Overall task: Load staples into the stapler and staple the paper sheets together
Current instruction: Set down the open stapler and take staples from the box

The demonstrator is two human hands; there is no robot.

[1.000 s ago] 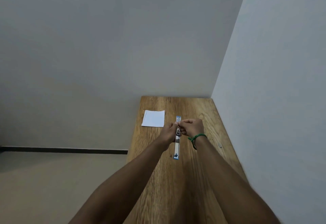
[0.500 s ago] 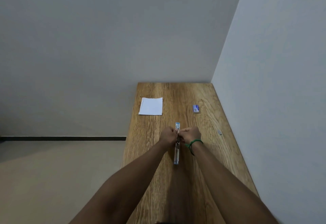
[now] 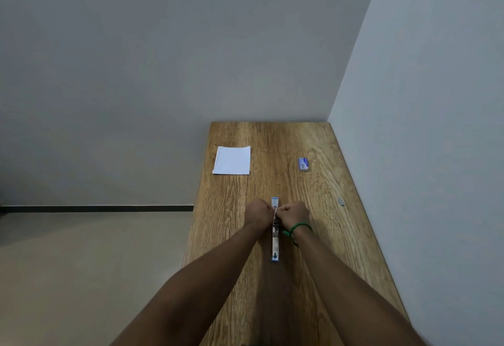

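Observation:
A blue stapler (image 3: 275, 242) lies opened out flat and lengthwise on the wooden table (image 3: 321, 236), its metal channel facing up. My left hand (image 3: 258, 212) and my right hand (image 3: 295, 212) meet over its middle, fingers curled, pinching something small between them at the channel; what it is I cannot make out. A green band circles my right wrist. White paper sheets (image 3: 232, 160) lie at the far left of the table. A small blue staple box (image 3: 303, 164) sits at the far right.
A small grey piece (image 3: 341, 201) lies near the table's right edge, by the white wall. The table's left edge drops to the floor. Walls close off the far and right sides.
The view has tilted down, so more of the table shows and the staple box has come into sight. Both hands stay together over the stapler's middle.

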